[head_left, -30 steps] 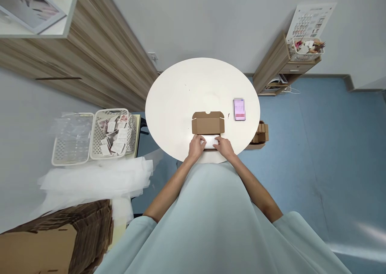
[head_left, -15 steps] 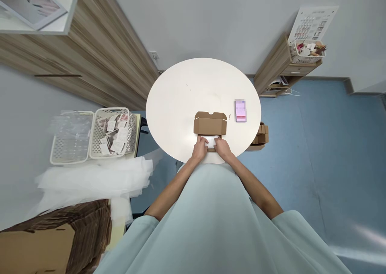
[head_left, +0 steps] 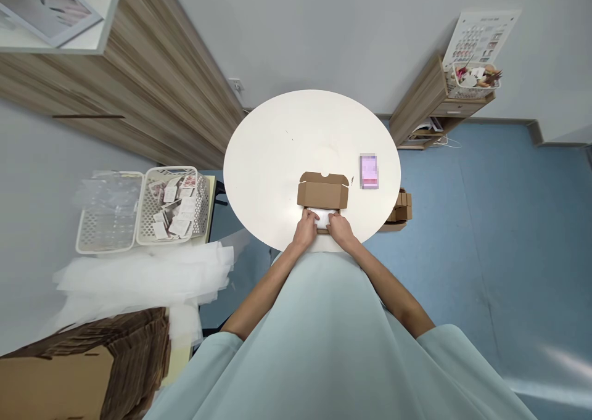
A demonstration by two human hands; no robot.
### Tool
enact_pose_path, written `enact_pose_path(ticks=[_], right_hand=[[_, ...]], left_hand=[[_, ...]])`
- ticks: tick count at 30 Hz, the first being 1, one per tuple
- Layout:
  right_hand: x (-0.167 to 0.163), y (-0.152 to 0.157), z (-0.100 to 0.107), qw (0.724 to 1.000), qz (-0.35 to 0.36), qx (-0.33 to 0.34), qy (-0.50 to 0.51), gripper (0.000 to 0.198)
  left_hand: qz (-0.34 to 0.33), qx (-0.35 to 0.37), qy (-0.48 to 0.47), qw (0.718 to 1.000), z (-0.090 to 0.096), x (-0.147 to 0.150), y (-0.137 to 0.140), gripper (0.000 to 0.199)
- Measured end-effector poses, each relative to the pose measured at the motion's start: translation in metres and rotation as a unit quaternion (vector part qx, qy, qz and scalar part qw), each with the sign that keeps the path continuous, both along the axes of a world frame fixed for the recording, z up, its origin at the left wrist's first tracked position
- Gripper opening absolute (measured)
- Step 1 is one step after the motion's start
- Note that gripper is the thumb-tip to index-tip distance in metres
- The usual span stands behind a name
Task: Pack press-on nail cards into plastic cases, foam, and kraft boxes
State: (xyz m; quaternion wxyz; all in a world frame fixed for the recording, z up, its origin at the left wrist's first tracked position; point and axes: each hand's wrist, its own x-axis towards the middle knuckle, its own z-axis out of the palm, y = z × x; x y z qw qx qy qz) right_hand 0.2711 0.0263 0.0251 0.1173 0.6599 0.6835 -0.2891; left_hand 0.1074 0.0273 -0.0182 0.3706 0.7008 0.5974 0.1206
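Note:
A small brown cardboard mailer box lies near the front edge of the white oval table, its lid raised and leaning away from me. Inside its base is a white wrapped packet. At the left end of the box, my left hand is closed with curled fingers, the thumb on the packet. Mirroring it at the right end, my right hand is also closed, its fingertips pressing the packet. Both hands cover parts of the box base.
A phone-like object with a blurred pink face lies on the table. Left are a basket of cards, a basket of clear plastic packs, white wrapping sheets and stacked flat cardboard. A carton of small boxes stands on the floor at right.
Almost nothing differs. My right hand has shifted very slightly left over the packet, and the whole view has moved by a hair.

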Motion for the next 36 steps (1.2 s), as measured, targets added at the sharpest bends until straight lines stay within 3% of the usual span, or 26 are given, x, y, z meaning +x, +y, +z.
enact_pose_path(ticks=[5, 10, 13, 17, 20, 23, 29, 36], right_hand=[[-0.001, 0.0, -0.001, 1.0, 0.008, 0.005, -0.012, 0.022], [0.005, -0.001, 0.004, 1.0, -0.008, 0.027, 0.005, 0.023], [0.019, 0.005, 0.01, 0.99, -0.07, 0.108, 0.062, 0.026], [0.044, 0.028, 0.009, 0.941, -0.206, 0.223, 0.152, 0.045], [0.053, 0.049, 0.003, 0.915, -0.289, 0.17, 0.224, 0.061], [0.053, 0.063, 0.001, 0.899, -0.326, 0.113, 0.27, 0.065], [0.047, 0.069, 0.008, 0.886, -0.321, 0.121, 0.313, 0.07], [0.048, 0.061, 0.016, 0.874, -0.27, 0.187, 0.358, 0.071]], left_hand=[[-0.023, -0.008, 0.025, 0.999, 0.004, 0.001, 0.004, 0.037], [-0.021, 0.005, 0.031, 0.999, 0.019, -0.004, 0.005, 0.035], [0.041, 0.042, 0.008, 0.998, 0.03, -0.015, 0.015, 0.026], [0.164, 0.075, -0.053, 0.982, 0.036, -0.032, 0.045, 0.039], [0.222, 0.004, -0.129, 0.966, 0.036, -0.037, 0.069, 0.056], [0.232, -0.066, -0.192, 0.951, 0.039, -0.035, 0.081, 0.062], [0.213, -0.075, -0.233, 0.946, 0.045, -0.028, 0.083, 0.068], [0.184, -0.036, -0.267, 0.945, 0.044, -0.029, 0.082, 0.07]])
